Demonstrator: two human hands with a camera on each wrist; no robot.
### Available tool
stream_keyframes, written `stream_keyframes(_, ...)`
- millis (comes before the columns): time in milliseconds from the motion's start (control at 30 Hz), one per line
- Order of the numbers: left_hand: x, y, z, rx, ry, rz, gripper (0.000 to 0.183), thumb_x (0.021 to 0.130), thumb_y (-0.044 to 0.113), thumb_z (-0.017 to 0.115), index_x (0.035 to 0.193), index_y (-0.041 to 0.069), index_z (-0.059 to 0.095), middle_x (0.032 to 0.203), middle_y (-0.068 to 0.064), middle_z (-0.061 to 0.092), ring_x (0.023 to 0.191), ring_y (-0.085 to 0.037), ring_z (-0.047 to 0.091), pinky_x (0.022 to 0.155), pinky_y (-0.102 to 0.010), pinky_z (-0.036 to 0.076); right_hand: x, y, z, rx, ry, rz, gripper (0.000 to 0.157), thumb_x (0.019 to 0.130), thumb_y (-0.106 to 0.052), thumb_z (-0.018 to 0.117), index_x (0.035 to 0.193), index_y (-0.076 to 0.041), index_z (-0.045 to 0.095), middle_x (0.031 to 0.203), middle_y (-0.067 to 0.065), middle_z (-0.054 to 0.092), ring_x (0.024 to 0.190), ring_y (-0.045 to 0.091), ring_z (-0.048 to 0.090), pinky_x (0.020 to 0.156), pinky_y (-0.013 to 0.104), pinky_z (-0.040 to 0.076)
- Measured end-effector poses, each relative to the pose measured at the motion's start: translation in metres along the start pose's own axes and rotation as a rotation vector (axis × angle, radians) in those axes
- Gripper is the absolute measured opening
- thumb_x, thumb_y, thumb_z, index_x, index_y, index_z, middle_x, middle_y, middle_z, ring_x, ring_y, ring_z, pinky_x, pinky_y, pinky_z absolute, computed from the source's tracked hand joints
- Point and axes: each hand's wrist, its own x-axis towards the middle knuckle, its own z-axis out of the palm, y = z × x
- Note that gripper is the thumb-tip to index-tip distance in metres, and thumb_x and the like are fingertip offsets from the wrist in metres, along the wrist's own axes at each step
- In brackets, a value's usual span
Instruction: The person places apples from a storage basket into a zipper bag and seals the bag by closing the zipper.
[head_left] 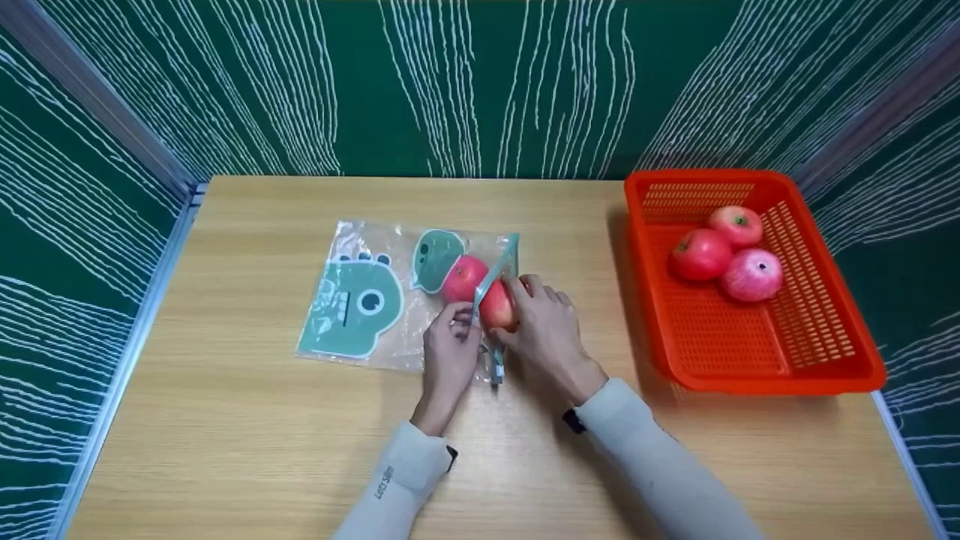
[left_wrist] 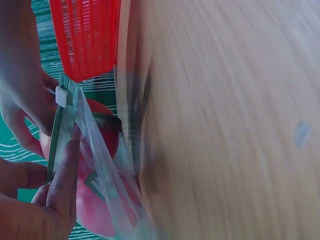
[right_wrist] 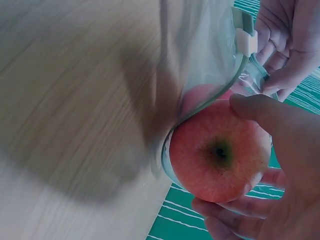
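A clear zip bag (head_left: 405, 352) printed with green cartoon monsters lies flat, its green-edged mouth facing right. One apple (head_left: 464, 277) is inside it, close behind the mouth. My right hand (head_left: 547, 326) grips a second apple (right_wrist: 220, 150) at the opening, thumb on one side and fingers around the other; the bag's rim runs along this apple's far side. With finger and thumb, my left hand (head_left: 452, 345) pinches the near edge of the bag's mouth, also seen in the left wrist view. A white slider (right_wrist: 246, 42) sits at the end of the zip strip (left_wrist: 61, 130).
An orange-red plastic basket (head_left: 720, 382) stands to the right, holding a red apple (head_left: 701, 255), another apple (head_left: 736, 226) and a pink streaked fruit (head_left: 752, 275). Green panels with white wavy lines (head_left: 480, 90) enclose the wooden table (head_left: 247, 435) at the back and sides.
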Motion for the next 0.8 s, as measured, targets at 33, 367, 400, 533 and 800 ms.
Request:
stream_keyframes(33,0.000,0.000,0.000,-0.001,-0.001,-0.005,0.025,0.096,-0.005,0.067,0.120,0.001,0.070,0.103,-0.012,0.072,0.082,-0.019,0.072,0.072,-0.030,0.064,0.001,-0.001,0.001,0.012,-0.002,0.006,0.084,0.084,-0.041,0.089,0.153,-0.011,0.051,0.134,0.020,0.061,0.112,0.039,0.068,0.099,0.056,0.059)
stream_keyframes(367,0.000,0.000,0.001,-0.062,0.000,0.015,0.024,0.095,-0.008,0.066,0.119,-0.003,0.068,0.101,-0.014,0.069,0.078,-0.020,0.071,0.067,-0.028,0.064,0.005,-0.005,0.012,0.063,0.027,0.009,0.085,0.084,-0.042,0.090,0.153,-0.011,0.050,0.137,0.021,0.061,0.115,0.041,0.068,0.101,0.059,0.057)
stream_keyframes(400,0.000,0.000,0.001,-0.067,0.002,0.020,0.024,0.095,-0.008,0.066,0.118,-0.003,0.068,0.101,-0.015,0.069,0.078,-0.020,0.071,0.067,-0.028,0.063,0.005,-0.005,0.013,0.067,0.031,0.009,0.085,0.084,-0.042,0.090,0.153,-0.010,0.050,0.138,0.021,0.061,0.115,0.041,0.068,0.102,0.059,0.057)
stream_keyframes(533,0.000,0.001,0.001,-0.069,0.011,0.024,0.024,0.095,-0.008,0.066,0.118,-0.003,0.068,0.101,-0.014,0.069,0.078,-0.020,0.071,0.067,-0.028,0.063,0.008,-0.005,0.016,0.089,0.032,0.022,0.086,0.084,-0.041,0.090,0.154,-0.010,0.050,0.140,0.021,0.060,0.117,0.042,0.067,0.104,0.059,0.056)
stream_keyframes(800,0.000,0.005,-0.001,-0.074,0.035,0.017,0.025,0.097,-0.006,0.068,0.122,-0.002,0.067,0.104,-0.014,0.069,0.083,-0.021,0.072,0.072,-0.028,0.065,0.014,-0.007,0.019,0.086,0.008,0.002,0.082,0.087,-0.043,0.088,0.152,-0.011,0.051,0.145,0.021,0.057,0.119,0.041,0.066,0.103,0.058,0.057)
